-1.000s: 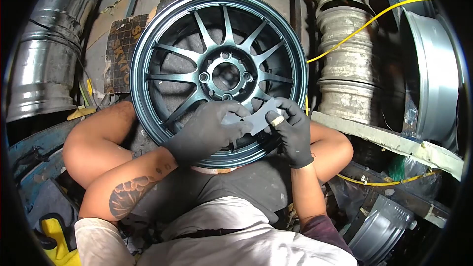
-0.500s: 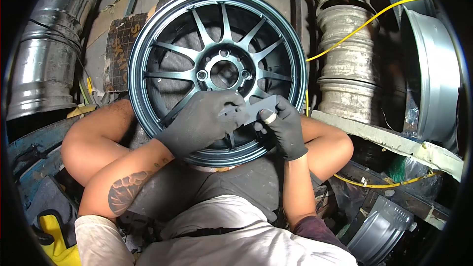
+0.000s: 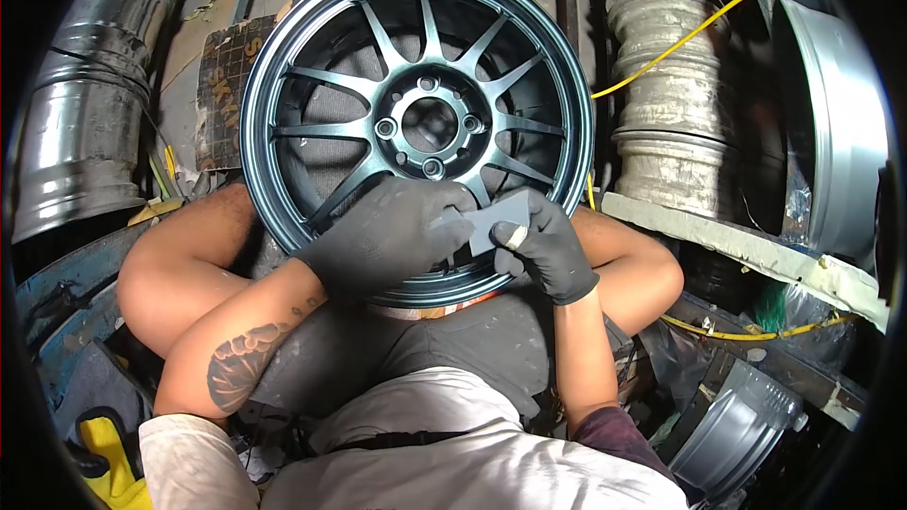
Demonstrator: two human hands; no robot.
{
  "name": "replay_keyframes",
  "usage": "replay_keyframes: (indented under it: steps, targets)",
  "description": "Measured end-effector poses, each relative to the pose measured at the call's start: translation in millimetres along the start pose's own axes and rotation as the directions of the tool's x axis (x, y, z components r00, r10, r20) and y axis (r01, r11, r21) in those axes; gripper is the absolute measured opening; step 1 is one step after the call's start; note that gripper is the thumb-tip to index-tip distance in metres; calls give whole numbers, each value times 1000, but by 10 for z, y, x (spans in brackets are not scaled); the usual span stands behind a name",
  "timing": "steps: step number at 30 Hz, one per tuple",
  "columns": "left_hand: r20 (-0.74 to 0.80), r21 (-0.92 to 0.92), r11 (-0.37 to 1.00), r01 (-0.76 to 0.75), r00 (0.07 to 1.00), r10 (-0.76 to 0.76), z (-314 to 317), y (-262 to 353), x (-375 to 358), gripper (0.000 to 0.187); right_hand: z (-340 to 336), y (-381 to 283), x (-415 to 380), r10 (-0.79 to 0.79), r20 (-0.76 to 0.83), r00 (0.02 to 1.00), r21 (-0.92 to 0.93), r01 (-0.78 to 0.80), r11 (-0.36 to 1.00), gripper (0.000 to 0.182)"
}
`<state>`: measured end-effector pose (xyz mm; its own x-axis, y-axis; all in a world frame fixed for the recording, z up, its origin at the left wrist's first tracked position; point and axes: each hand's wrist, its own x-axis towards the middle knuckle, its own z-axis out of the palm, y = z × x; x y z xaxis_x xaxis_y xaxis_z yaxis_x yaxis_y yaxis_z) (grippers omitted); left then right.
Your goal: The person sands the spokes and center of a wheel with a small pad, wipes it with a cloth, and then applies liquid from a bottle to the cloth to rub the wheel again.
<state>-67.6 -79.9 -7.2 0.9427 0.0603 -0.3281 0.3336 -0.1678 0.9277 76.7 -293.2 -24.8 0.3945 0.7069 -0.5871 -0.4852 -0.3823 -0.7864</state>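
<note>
A dark teal multi-spoke wheel rim (image 3: 351, 138) rests across my lap, its face turned up. Over its near edge, a small grey sheet that looks like sandpaper (image 3: 489, 219) is pinched between both hands. My left hand (image 3: 392, 231), in a dark grey glove, is closed on the sheet's left end. The glove of my right hand (image 3: 557, 250) is also dark, with a whitish patch at the thumb, and its thumb presses the sheet's right end against the fingers. The hands cover part of the lower spokes.
Weathered rims stand stacked (image 3: 666, 94) at the right, beside a larger silver rim (image 3: 836, 123). Shiny metal barrels (image 3: 90, 132) line the left. A yellow hose (image 3: 709, 33) crosses the right side. Another silver rim (image 3: 727, 444) lies low right; a yellow-and-black item (image 3: 111, 458) is low left.
The wheel rim and surroundings sit slightly higher in view. My right hand has shifted a little right and downward, and the grey sheet shows more of its flat face.
</note>
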Motion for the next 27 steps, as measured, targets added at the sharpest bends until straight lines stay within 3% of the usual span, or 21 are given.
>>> replay_keyframes:
  steps: [1,3,5,6,9,10,11,12,14,15,18,19,22,23,27]
  targets:
    - [-45,61,995,-73,996,76,14,-57,7,30,60,-139,-36,39,18,999,43,-40,998,30]
    - [-121,192,959,-210,964,235,38,-205,22,30,-36,-223,-63,9,-1,1000,-67,-9,998,23]
    - [-78,427,885,-184,968,239,-36,-264,-49,29,-108,-297,-120,-93,-12,996,-162,90,983,15]
    - [-60,533,829,-168,970,235,-89,-275,-98,28,-306,-269,-131,-229,62,972,-412,233,881,14]
    - [3,677,708,-201,963,271,-349,-181,-322,19,-376,-283,-335,-102,111,989,-520,145,841,18]
    - [-25,676,700,-232,941,337,-412,-162,-408,16,-324,-317,-425,-54,146,988,-607,132,784,19]
    - [-54,676,688,-262,914,401,-462,-143,-497,15,-334,-217,-492,20,188,982,-519,82,851,19]
    - [-83,678,675,-291,882,463,-485,-141,-562,14,-368,-177,-515,39,309,950,-637,177,750,18]
    - [-124,671,695,-258,885,448,-480,-164,-643,9,-326,-99,-585,-24,386,922,-727,320,608,17]
    - [-143,669,703,-241,887,440,-477,-173,-666,6,-282,-46,-635,-66,388,919,-775,364,516,15]
    - [-124,728,655,-203,900,417,-472,-165,-662,4,-99,-21,-685,-197,254,947,-858,314,406,15]
    - [-115,748,632,-202,899,423,-464,-161,-657,4,-84,-35,-662,-155,137,978,-871,194,452,22]
    - [-112,766,613,-194,899,424,-426,-138,-669,6,-15,6,-534,-365,325,873,-921,380,89,34]
    - [-130,745,641,-186,902,412,-416,-120,-702,9,39,-6,-515,-300,378,876,-912,408,41,43]
    - [-82,724,679,-116,964,253,-491,20,-751,11,137,232,-503,-111,423,899,-906,419,-59,42]
